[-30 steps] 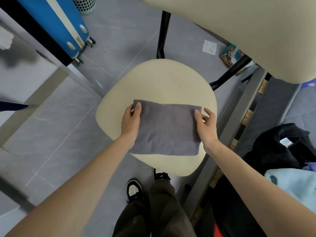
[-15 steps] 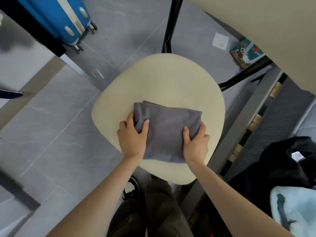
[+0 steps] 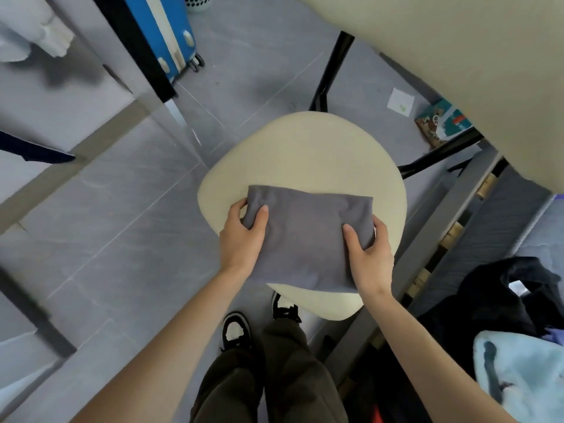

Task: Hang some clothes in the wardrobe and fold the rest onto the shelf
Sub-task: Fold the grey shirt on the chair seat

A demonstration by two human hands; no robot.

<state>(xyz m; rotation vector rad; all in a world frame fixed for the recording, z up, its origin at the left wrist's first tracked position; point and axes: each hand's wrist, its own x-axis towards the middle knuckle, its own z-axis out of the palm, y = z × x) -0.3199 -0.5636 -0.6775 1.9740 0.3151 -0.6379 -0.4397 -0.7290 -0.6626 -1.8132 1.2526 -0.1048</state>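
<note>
The folded grey cloth [image 3: 308, 236] sits between your two hands, over the near half of the cream seat [image 3: 308, 154], its near edge reaching past the seat's rim toward you. Your left hand [image 3: 244, 239] grips the cloth's 9 o'clock edge: the thumb lies on top of the fabric and the fingers curl round the edge and under it. Your right hand [image 3: 369, 254] holds the 3 o'clock edge the same way, thumb on top, fingers wrapped round the side. Whether the cloth rests on the seat or is lifted just off it, you cannot tell from this view. The cloth lies as a neat rectangle, its long side running 9 to 3 o'clock, with slight wrinkles by each thumb. Black legs [image 3: 331, 68] run out from the seat at 12 and 2 o'clock. At 11 o'clock, well apart, stands a blue suitcase [image 3: 161, 32] on the grey floor [image 3: 122, 239]. At 4 o'clock lies a heap of dark clothes [image 3: 488, 306], with a light blue garment [image 3: 525, 377] just beside it at 5 o'clock. Your shoes [image 3: 236, 331] show at 6 o'clock, below the seat's near rim.
</note>
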